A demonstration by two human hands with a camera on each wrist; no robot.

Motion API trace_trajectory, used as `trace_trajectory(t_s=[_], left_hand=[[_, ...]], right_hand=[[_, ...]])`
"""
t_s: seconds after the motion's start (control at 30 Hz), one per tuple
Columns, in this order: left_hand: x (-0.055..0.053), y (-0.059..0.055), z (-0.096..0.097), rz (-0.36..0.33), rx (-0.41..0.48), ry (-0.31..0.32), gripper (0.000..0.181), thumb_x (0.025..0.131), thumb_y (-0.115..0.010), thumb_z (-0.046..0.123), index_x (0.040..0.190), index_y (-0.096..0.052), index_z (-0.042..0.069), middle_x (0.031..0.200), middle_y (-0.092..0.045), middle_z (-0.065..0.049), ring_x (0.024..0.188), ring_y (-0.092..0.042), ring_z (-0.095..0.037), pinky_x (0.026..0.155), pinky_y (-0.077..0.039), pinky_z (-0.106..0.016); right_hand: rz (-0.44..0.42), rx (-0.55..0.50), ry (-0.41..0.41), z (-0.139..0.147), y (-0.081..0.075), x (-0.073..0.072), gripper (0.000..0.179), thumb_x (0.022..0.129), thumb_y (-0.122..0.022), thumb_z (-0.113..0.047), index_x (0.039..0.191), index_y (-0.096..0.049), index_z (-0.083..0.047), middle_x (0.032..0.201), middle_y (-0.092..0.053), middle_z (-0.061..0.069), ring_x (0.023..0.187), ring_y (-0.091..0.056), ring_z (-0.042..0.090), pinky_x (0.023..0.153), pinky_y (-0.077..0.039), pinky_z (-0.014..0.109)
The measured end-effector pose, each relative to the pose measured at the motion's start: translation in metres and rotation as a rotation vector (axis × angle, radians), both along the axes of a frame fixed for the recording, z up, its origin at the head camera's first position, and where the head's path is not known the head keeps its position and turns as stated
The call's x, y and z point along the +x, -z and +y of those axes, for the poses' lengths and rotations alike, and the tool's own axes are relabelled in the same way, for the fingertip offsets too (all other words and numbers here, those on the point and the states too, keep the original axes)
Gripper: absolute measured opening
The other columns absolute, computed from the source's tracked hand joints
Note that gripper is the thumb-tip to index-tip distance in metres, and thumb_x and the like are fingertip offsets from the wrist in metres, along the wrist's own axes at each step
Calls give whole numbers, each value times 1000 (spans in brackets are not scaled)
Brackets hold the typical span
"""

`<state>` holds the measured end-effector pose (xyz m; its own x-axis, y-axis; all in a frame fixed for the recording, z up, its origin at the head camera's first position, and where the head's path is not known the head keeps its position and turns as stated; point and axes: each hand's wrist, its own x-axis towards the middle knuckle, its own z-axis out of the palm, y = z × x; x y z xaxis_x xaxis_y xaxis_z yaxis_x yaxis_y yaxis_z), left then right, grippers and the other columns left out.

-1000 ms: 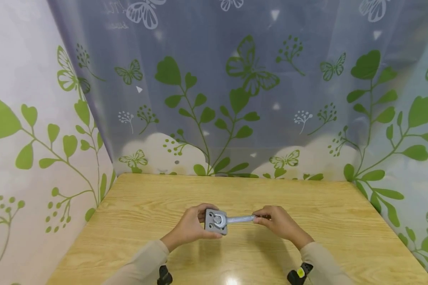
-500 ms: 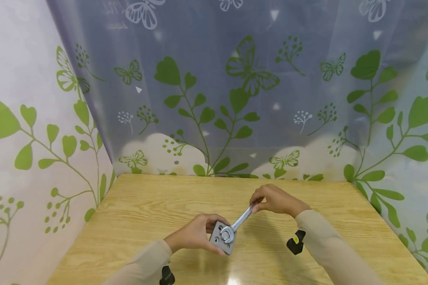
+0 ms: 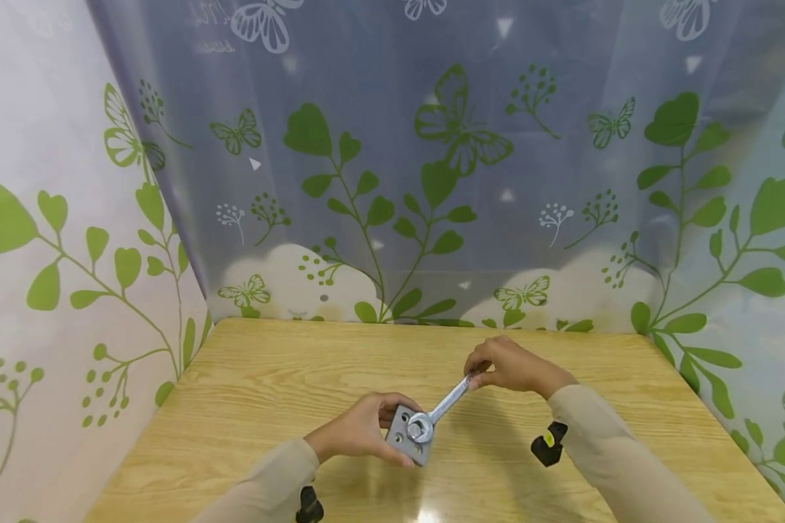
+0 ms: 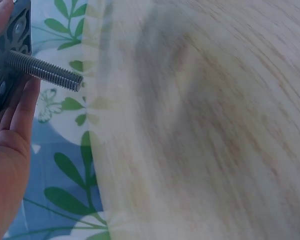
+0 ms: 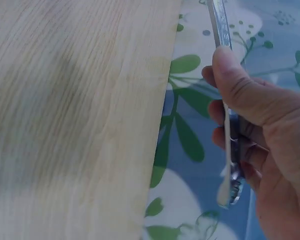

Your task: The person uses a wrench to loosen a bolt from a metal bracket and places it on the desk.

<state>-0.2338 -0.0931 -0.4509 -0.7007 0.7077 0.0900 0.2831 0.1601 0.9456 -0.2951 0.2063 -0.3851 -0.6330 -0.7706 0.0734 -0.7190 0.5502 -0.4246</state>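
My left hand (image 3: 360, 428) grips a grey square metal plate (image 3: 408, 449) by its edges, with the thumb along the near side. Holes pierce the plate, and a hex bolt head (image 3: 415, 430) sits on its face. From the plate's back side, the bolt's threaded shank (image 4: 47, 71) sticks out in the left wrist view. A silver wrench (image 3: 450, 401) has one end at the bolt head, and its handle slopes up to the right. My right hand (image 3: 510, 367) pinches the handle's far portion. The wrench's other end (image 5: 232, 192) extends past these fingers in the right wrist view.
Plate and wrench are held above a light wood-grain table (image 3: 288, 363). Its back edge meets a blue-grey curtain (image 3: 392, 218) with green leaves and butterflies. Similar printed sheets hang at both sides. Black wrist cameras (image 3: 549, 443) show below the sleeves.
Over the second, my right hand swings the wrench from nearly level to sloping up and away, and the plate tilts and lowers slightly. Since half a second ago, the right hand shifts slightly right.
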Motion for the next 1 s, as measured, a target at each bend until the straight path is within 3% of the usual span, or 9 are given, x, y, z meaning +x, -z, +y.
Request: trace_trajectory(t_s=[0.13,0.27,0.37,0.53,0.73,1.0], left_hand=[[-4,6,-5,9,-3,-75,60,66,-88,7,120,-61,7,105,-67,-3,90,-67,-14,81,-57,-27],[-6,10,-10,1,3,-183,61,67,-88,12,121,-59,4,107,-67,-7,91,-67,-16,81,-57,-25],[-6,11,-10,19,1,-283,61,68,-88,16,120,-59,2,107,-67,-9,92,-67,-16,80,-57,-23],[-9,12,-9,60,22,-419,63,67,-89,19,120,-59,0,107,-67,-12,90,-67,-17,77,-57,-22],[-8,11,-7,122,25,-502,66,68,-88,23,121,-57,-1,108,-66,-13,88,-68,-17,73,-57,-21],[-4,9,-5,204,33,-568,66,67,-89,22,120,-57,-2,112,-65,-15,93,-69,-22,76,-57,-19]], right_hand=[[-10,-40,78,17,12,3,16,87,-69,-22,98,-73,-11,92,-70,-2,79,-63,9,71,-55,29],[-23,-95,196,32,28,13,17,89,-67,-25,99,-72,-11,88,-68,-4,68,-53,4,59,-46,23],[-58,-154,283,35,40,27,22,92,-64,-29,101,-71,-10,86,-66,-3,64,-49,3,54,-44,23],[-60,-255,442,19,55,59,30,93,-60,-34,104,-70,-7,90,-69,0,67,-56,6,55,-48,22],[-38,-349,573,-11,66,94,28,91,-65,-28,102,-72,-3,89,-71,1,70,-63,13,58,-52,18],[-91,-416,687,-42,68,118,21,87,-70,-22,94,-73,-2,82,-70,0,65,-61,10,58,-51,16]])
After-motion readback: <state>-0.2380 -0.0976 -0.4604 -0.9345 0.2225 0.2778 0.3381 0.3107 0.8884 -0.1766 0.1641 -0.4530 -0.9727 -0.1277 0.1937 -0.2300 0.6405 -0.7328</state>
